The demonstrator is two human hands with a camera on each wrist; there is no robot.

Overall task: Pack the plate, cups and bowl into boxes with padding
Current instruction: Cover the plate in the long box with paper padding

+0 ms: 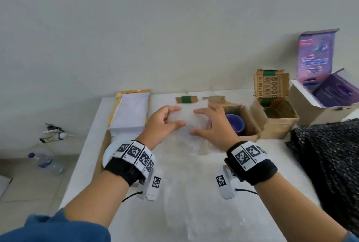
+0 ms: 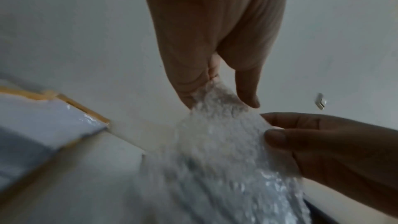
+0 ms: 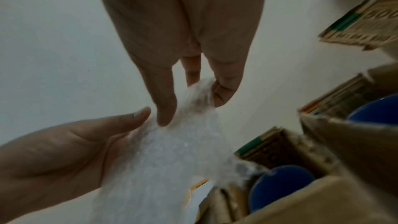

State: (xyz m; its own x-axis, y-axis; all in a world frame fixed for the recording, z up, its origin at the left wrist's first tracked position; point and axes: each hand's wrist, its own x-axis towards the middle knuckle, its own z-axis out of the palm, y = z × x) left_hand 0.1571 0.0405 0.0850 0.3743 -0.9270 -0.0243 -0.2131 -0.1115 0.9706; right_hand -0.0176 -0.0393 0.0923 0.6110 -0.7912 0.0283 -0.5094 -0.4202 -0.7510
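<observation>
A clear sheet of bubble wrap [image 1: 186,120] hangs above the table's middle, its lower part trailing down to the tabletop. My left hand [image 1: 171,118] pinches its left edge between thumb and fingers, and my right hand [image 1: 202,121] pinches its right edge. In the left wrist view the left hand [image 2: 224,94] grips the bubble wrap [image 2: 215,142]. In the right wrist view the right hand [image 3: 193,100] grips the bubble wrap [image 3: 172,151]. Just right of my right hand, a blue cup [image 1: 235,123] [image 3: 280,185] stands in an open brown box [image 1: 252,125]. Another blue rounded thing [image 3: 376,108] shows behind it.
A second open brown box [image 1: 275,123] stands further right, then a white and purple box [image 1: 320,96] with its lid up. A white padded envelope [image 1: 130,113] lies at the left. Dark knitted fabric [image 1: 330,164] covers the table's right edge. A bottle [image 1: 46,162] lies on the floor.
</observation>
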